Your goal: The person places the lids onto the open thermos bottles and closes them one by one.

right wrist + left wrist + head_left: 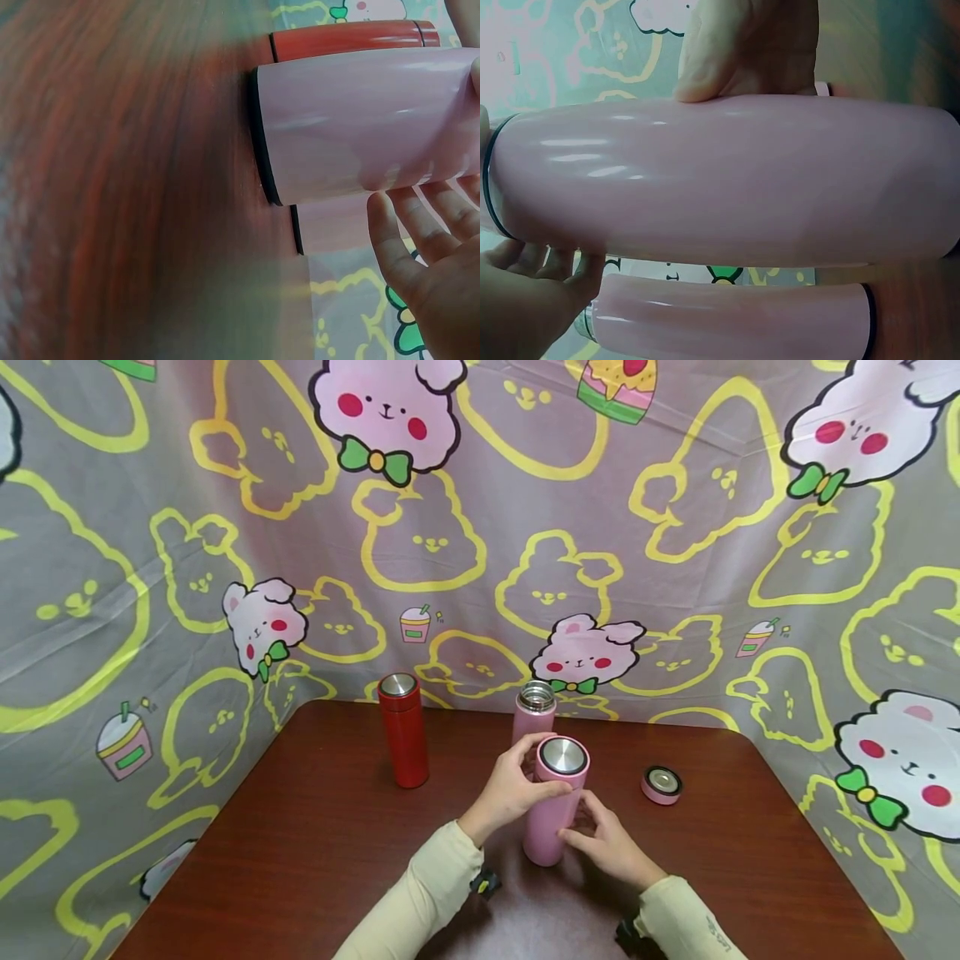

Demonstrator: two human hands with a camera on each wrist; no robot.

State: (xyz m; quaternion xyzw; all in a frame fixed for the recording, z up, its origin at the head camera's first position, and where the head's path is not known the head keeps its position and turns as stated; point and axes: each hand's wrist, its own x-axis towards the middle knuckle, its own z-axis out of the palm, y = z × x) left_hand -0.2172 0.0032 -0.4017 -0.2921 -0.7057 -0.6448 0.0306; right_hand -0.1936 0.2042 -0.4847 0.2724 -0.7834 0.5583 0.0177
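Open-mouthed pink thermos (534, 720) close behind the gripped pink thermos (546, 827), blocking that side, wide tabletop (322, 827) passage left of the grip up to the red thermos (406, 739), low pink screw lid (662, 785) obstructing the right, gap in front between cream sleeves (431, 885).

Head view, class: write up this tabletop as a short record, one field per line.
left hand: grips the lidded pink flask near its top
right hand: holds the same flask lower down
open pink flask: upright behind the lidded one
loose lid: on the table, right of the flasks
red flask: upright, lidded, left of both pink ones
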